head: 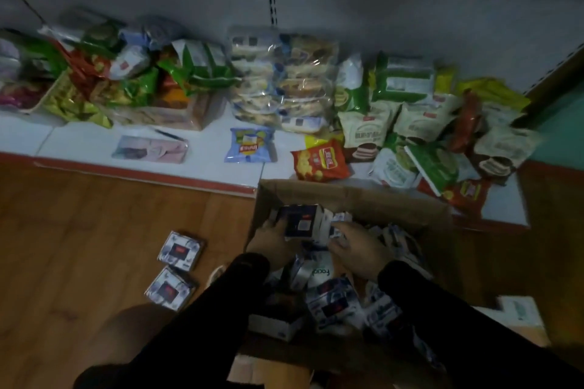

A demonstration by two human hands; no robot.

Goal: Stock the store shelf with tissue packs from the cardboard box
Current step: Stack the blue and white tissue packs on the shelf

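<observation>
The shelf (189,148) crosses the upper half of the frame, crowded with snack bags (177,79); a blue bag (249,145) and an orange bag (319,161) lie near its front edge. Two packs (180,251) lie on the wooden floor (79,230), lower left. The box (354,199), centre right, holds many tissue packs. Both hands reach into it from the bottom. The left hand (271,241) grips a dark pack (298,219), fingers curled on its side. The right hand (354,249) touches packs beside it; its finger state I cannot tell.
</observation>
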